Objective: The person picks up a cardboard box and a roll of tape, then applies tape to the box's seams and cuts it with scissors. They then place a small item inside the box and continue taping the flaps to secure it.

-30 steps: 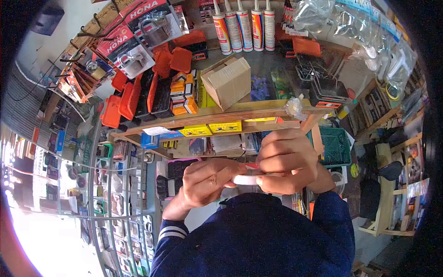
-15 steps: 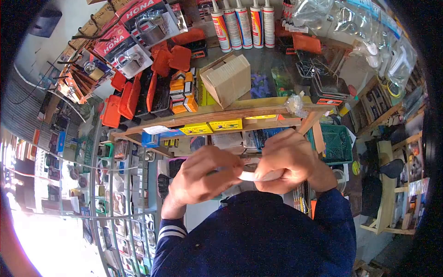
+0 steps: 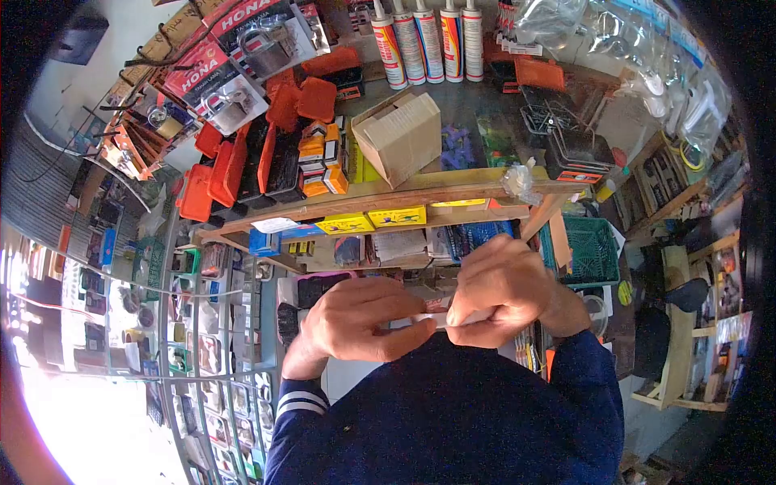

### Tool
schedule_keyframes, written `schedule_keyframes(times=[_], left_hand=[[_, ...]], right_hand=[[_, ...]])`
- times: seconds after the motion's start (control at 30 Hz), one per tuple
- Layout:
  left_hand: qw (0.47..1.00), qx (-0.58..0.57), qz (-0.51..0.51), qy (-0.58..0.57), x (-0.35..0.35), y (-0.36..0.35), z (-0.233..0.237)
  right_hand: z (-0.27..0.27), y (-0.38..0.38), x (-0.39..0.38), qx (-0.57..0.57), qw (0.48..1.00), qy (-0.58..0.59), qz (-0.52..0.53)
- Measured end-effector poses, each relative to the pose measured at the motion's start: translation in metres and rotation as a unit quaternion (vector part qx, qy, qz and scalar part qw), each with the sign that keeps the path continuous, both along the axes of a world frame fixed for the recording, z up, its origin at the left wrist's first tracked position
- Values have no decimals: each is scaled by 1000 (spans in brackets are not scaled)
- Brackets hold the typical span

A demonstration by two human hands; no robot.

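In front of my chest both hands hold a small white band-like item [image 3: 440,321] between them. My left hand [image 3: 360,319] pinches its left end, with thumb and fingertips pressed together. My right hand [image 3: 503,293] is closed around the other end, fingers curled over it. Only a short white piece shows between the fingertips, so its exact kind cannot be told. The hands are close but slightly apart, above the dark blue shirt [image 3: 453,404] I wear.
Ahead stands a wooden-edged counter [image 3: 388,196] with an open cardboard box [image 3: 400,137], orange-lidded bins [image 3: 230,170] and several sealant tubes [image 3: 428,44]. Below the edge is a shelf with yellow boxes [image 3: 396,217]. A green basket [image 3: 588,250] sits right; a wire rack [image 3: 198,356] stands left.
My left hand has turned and its fingers have straightened toward the right hand. The white item now shows as a thinner, flatter strip. My right hand has shifted only slightly.
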State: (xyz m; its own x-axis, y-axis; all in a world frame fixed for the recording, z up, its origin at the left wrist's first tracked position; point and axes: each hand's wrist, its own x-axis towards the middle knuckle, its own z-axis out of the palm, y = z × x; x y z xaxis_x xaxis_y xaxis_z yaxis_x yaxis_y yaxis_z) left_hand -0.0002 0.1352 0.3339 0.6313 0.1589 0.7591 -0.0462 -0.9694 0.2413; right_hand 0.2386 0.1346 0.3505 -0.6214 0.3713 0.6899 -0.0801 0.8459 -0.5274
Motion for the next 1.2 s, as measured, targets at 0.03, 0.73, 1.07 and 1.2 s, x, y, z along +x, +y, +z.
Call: schedule_keyframes(times=[0.03, 0.73, 1.07, 1.2], left_hand=[[1000, 13, 0, -3, 0, -1, 0], [990, -97, 98, -33, -1, -16, 6], [992, -65, 103, -18, 2, -17, 7], [994, -25, 102, -11, 1, -17, 4]], right_hand=[[0, 0, 0, -1, 1000, 0, 1], [-16, 5, -15, 173, 984, 34, -39], [-16, 8, -14, 114, 991, 65, 35], [-14, 10, -16, 116, 991, 43, 48]])
